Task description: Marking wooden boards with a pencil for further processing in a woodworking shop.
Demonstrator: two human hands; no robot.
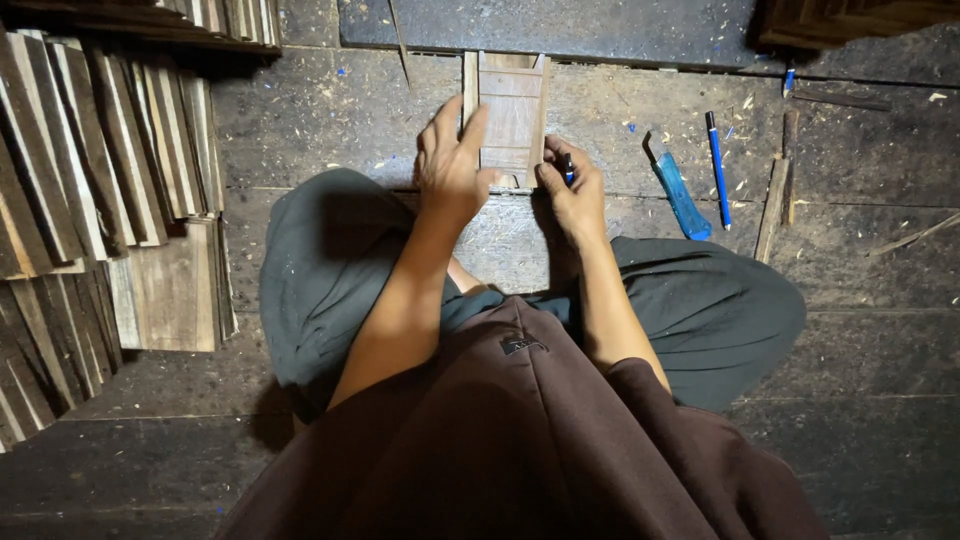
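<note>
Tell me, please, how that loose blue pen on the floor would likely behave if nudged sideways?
The blue pen looks slim and round, so it would probably roll across the wooden floor. It seems light and stiff. Scattered wood chips might stop it early.

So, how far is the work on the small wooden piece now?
Looks done: strips already lie across the wooden frame. In hand: the left hand presses it down, the right hand holds a pen at its lower edge. Left: many stacked slats wait untouched.
</note>
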